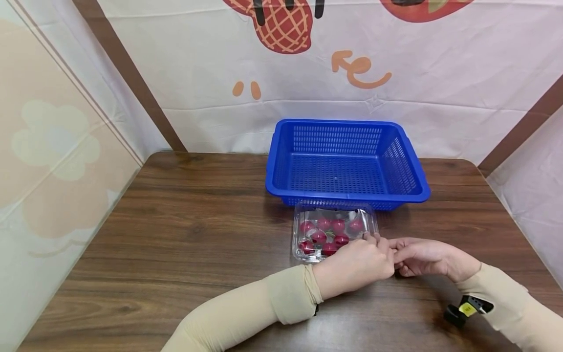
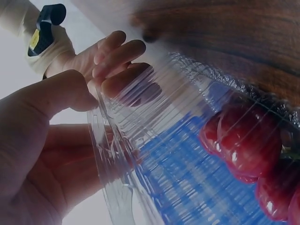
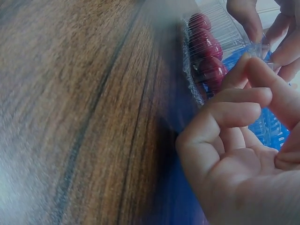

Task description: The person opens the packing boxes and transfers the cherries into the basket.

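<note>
Clear plastic box [image 1: 296, 239]: there it sits, lower centre of the head view, thin, glossy, rectangular, ribbed along its wall
Red fruits [image 1: 318, 237]: round, smooth, shining through the lid
Left hand [image 1: 358, 261]: thumb and fingers pinching the box's right rim
Right hand [image 1: 428, 257]: thumb and forefinger tips nipping that edge too
Blue basket [image 1: 347, 196]: slotted plastic, flared lip, just behind
Tabletop [image 1: 176, 234]: brown, streaky wood grain
</note>
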The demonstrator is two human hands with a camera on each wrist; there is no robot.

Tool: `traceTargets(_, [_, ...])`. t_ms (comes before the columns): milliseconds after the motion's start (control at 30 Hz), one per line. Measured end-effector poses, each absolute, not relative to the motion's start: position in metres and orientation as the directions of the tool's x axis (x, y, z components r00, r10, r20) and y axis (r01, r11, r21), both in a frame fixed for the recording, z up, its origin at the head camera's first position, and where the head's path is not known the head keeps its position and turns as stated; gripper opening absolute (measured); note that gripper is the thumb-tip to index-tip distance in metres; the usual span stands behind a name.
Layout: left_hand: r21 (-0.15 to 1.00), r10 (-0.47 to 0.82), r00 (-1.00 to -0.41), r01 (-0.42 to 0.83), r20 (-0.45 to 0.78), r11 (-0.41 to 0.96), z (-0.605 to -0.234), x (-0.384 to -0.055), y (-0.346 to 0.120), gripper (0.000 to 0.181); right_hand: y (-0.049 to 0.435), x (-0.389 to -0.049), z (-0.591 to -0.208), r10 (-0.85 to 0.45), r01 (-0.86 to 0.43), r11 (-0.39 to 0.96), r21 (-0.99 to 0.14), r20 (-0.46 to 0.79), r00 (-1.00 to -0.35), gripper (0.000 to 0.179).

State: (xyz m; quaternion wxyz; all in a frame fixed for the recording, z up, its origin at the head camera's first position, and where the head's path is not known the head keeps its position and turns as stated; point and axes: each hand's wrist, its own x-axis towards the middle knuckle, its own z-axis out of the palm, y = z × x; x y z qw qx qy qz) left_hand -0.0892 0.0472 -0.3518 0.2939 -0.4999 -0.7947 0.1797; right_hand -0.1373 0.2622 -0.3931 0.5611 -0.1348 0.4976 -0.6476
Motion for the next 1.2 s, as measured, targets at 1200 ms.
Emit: traceTargets(1200, [-0.528,0.893,-0.294,0.725,0.342,0.441,-0.354,-0.096,0.031,0.033,0.261,-0.131,-0.385,-0.799,0.542,0.177,-0.821,-0.442,-0.409,0.024])
